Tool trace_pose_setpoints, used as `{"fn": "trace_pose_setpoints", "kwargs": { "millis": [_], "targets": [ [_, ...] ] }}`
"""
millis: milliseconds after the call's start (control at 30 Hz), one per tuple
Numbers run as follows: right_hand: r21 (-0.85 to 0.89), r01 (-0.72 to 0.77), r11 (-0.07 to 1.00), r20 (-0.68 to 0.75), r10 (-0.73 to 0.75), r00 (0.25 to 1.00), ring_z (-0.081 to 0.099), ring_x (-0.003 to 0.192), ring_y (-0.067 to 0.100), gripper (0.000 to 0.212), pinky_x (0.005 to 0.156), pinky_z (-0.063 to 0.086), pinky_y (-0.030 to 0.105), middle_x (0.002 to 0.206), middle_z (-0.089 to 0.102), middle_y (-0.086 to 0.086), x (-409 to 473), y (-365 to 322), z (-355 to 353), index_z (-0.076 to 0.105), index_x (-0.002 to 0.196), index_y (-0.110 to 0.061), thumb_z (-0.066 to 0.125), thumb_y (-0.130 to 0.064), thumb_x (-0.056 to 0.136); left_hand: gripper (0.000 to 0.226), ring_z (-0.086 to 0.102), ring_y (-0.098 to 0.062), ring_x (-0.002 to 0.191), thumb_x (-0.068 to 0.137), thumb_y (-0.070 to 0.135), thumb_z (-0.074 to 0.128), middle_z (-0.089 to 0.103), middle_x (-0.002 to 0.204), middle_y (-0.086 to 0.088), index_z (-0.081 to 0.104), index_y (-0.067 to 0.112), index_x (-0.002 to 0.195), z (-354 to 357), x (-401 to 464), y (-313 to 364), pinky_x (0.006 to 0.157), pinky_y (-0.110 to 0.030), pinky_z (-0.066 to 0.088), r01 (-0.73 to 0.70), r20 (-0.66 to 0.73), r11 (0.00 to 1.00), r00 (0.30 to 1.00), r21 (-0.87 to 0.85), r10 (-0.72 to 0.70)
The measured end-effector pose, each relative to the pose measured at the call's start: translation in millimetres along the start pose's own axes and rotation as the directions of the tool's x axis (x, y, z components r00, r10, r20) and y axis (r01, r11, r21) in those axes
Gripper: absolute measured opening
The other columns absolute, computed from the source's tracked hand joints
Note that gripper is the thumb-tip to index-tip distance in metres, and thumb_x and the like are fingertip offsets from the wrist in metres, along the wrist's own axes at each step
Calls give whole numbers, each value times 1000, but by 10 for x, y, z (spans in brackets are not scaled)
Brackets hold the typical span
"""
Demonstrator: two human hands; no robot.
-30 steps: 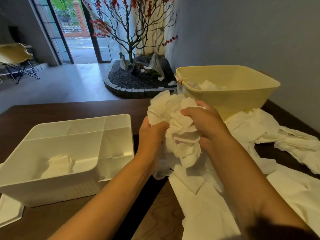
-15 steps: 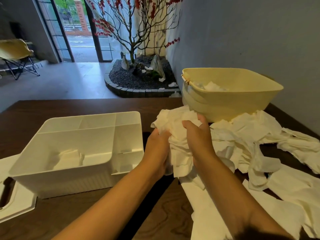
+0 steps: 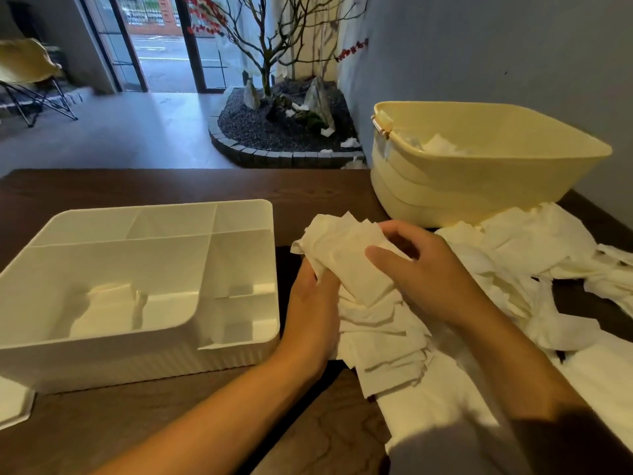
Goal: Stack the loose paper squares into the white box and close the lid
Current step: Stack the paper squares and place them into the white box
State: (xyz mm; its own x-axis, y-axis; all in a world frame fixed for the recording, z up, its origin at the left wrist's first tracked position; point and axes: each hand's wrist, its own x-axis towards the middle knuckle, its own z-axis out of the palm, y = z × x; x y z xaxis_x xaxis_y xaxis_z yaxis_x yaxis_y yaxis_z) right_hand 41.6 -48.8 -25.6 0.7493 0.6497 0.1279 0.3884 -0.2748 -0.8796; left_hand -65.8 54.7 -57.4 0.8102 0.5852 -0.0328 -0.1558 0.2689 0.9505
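1. Left hand (image 3: 313, 303) grips the lower left edge of a bundle of paper squares (image 3: 346, 258); right hand (image 3: 431, 275) is curled over the bundle's top right, fingers bent round it. Bundle sits just above the counter (image 3: 171, 416), right of the white box (image 3: 144, 365).
2. White box is open, with a little paper already in its large compartment. Only a corner of what looks like the lid (image 3: 13, 406) shows at the lower left, beside the box.
3. More loose squares (image 3: 534, 241) are spread on the counter to the right, in front of the yellow tub (image 3: 479, 186).
4. Step in hand, my read: squaring the bundle before loading.
5. Do it well: tap edges flush on the counter, keep both hands on opposite sides, don't crumple.
6. Then lower it flat into the large compartment, not the small side ones.
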Motion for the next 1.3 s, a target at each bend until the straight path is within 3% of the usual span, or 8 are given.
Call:
{"fn": "trace_pose_setpoints", "kwargs": {
  "millis": [167, 300, 467, 600, 800, 1067, 1200, 1300],
  "targets": [
    [-4, 28, 1000, 126, -27, 992, 64, 88, -4, 30, 67, 52, 16, 98, 66, -26, -136, -27, -82, 62, 110, -45, 73, -37, 84, 26, 72, -22, 100, 105, 29, 46, 76, 105, -4, 65, 23, 122, -34, 44, -44, 74, -27, 60, 36, -27, 999, 999, -3, -36],
    [98, 40, 994, -161, -24, 987, 62, 79, 3, 5, 71, 49, 24, 85, 69, -14, -159, 46, -9, 69, 88, -28, 73, -26, 87, 27, 71, -24, 105, 107, 25, 44, 75, 110, -6, 65, 22, 125, -35, 39, -70, 89, -38, 60, 30, -42, 1000, 999, -2, -30],
    [330, -5, 944, -315, 115, 942, 67, 100, 25, 12, 73, 57, 40, 100, 72, 1, -93, 113, -65, 66, 103, -23, 68, -26, 92, 25, 70, -20, 103, 108, 26, 41, 73, 111, -3, 62, 29, 122, -51, 40, -77, 82, -27, 59, 9, -42, 1000, 999, 21, -8],
    [188, 85, 979, -435, 5, 901, 65, 91, 17, 8, 76, 57, 40, 92, 68, -2, -130, 56, -71, 62, 97, -21, 65, -27, 94, 29, 69, -25, 107, 108, 26, 40, 72, 115, -7, 59, 25, 131, -53, 33, -66, 92, -39, 58, 19, -44, 1000, 999, 13, -18],
    [299, 143, 944, -267, -61, 962, 71, 83, 5, 13, 59, 55, 20, 90, 74, -10, -193, -46, -20, 60, 99, -25, 64, -13, 94, 25, 69, -24, 108, 108, 29, 42, 73, 116, -4, 60, 35, 124, -53, 34, -71, 93, -43, 58, 19, -34, 1000, 999, 2, -19],
    [222, 123, 967, 101, -149, 984, 64, 111, 4, 69, 85, 55, 20, 116, 69, -16, -227, -43, -114, 56, 123, -38, 84, 0, 72, 28, 71, -23, 106, 108, 30, 45, 73, 115, -4, 59, 29, 132, -56, 30, -51, 93, -44, 58, 5, -7, 1000, 1000, 21, -5],
    [10, 220, 975, -50, -219, 974, 64, 101, 2, 59, 82, 53, 17, 104, 69, -24, -266, -84, -45, 63, 105, -46, 73, 6, 78, 24, 71, -22, 105, 107, 26, 45, 73, 114, -3, 62, 31, 124, -54, 32, -59, 90, -39, 59, -18, -28, 1000, 999, 9, 18],
    [153, 268, 951, -190, -237, 953, 65, 93, 0, 63, 71, 50, 12, 97, 71, -21, -276, -140, -53, 63, 105, -39, 76, 14, 73, 24, 71, -19, 103, 108, 25, 42, 74, 110, 1, 62, 37, 113, -54, 35, -70, 85, -31, 59, -21, -37, 1000, 999, -5, 20]
  ]
}}
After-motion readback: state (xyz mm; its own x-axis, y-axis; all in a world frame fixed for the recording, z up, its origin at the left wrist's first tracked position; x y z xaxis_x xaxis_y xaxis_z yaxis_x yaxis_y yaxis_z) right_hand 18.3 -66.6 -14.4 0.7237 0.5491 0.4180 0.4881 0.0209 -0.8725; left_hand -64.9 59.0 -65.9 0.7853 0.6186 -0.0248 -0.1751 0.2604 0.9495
